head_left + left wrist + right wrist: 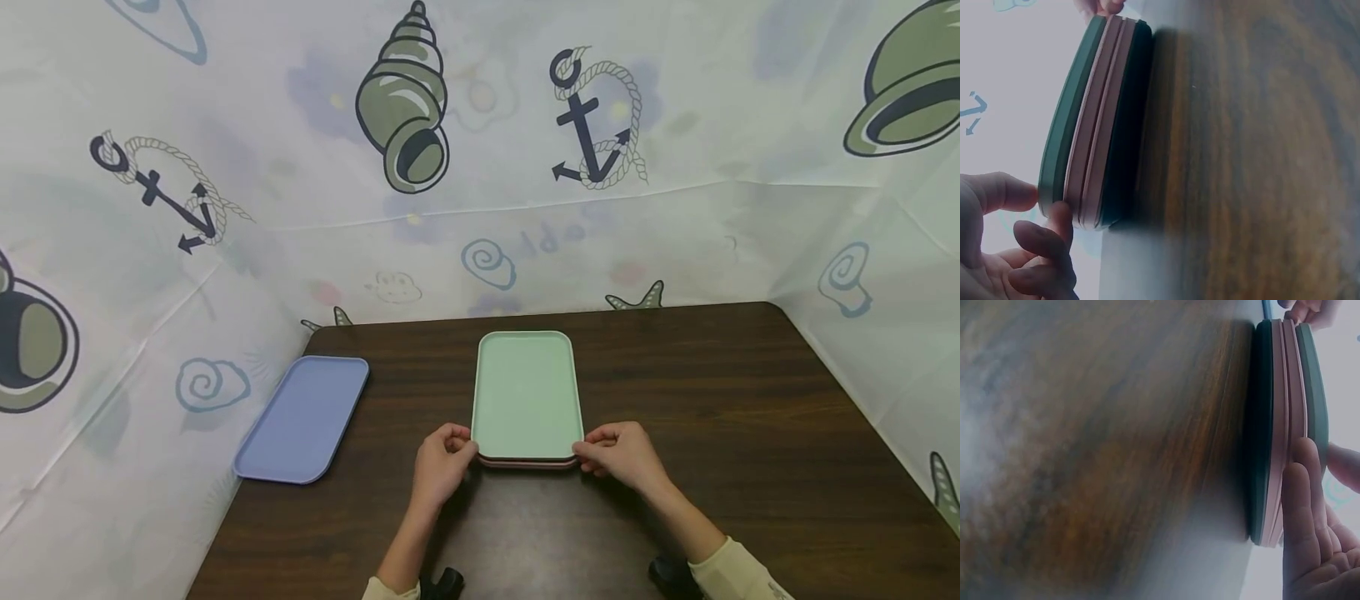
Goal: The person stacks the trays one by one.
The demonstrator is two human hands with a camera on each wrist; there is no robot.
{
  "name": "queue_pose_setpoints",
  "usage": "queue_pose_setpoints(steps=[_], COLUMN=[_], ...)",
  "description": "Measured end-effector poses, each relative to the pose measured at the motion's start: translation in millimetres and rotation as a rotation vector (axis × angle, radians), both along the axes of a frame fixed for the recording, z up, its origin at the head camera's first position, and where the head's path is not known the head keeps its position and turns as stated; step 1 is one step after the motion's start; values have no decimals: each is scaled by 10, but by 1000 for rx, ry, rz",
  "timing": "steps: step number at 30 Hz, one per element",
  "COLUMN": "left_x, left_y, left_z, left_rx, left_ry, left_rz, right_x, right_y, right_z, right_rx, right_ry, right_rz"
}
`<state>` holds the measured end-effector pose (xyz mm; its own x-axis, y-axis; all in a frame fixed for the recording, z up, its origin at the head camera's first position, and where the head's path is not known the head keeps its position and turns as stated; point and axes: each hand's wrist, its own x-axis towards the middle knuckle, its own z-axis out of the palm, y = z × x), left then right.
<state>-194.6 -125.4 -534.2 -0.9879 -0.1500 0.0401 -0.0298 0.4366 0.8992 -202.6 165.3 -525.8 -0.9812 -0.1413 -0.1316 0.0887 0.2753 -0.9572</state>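
Observation:
A light green rectangular tray (527, 395) tops a stack in the middle of the table. Beneath it, the left wrist view shows two pink trays (1099, 119) and a dark green tray (1127, 134) at the bottom. My left hand (441, 465) pinches the green tray's near left corner, thumb on the rim and a fingertip under its edge. At the near right corner my right hand (624, 452) pinches the same tray between thumb and fingers. In the right wrist view, two right fingers (1300, 506) lie along the sides of the pink trays.
A blue tray (303, 421) lies slanted at the table's left edge. Dark wood-grain tabletop (750, 433) stretches to the right of the stack. Pale cloth (510, 125) printed with shells and anchors hangs behind and at both sides.

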Motion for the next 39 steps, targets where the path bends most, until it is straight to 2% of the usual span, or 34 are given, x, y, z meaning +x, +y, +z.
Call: queue_pose_setpoints(steps=[4, 9, 14, 20, 26, 39], left_x=[50, 117, 153, 178, 179, 274], left_y=[31, 69, 92, 81, 66, 50], left_z=[30, 59, 72, 73, 61, 40], left_rx=[-187, -377, -475, -499, -500, -467], left_ry=[28, 108, 143, 102, 109, 67], left_rz=[28, 34, 37, 11, -6, -49], right_x=[2, 17, 40, 69, 63, 71], right_y=[-9, -29, -50, -61, -40, -43], right_z=[-7, 4, 20, 0, 2, 14], right_rx=[43, 106, 207, 250, 269, 304], right_ry=[16, 52, 101, 111, 134, 136], right_rz=[-18, -32, -46, -51, -51, -32])
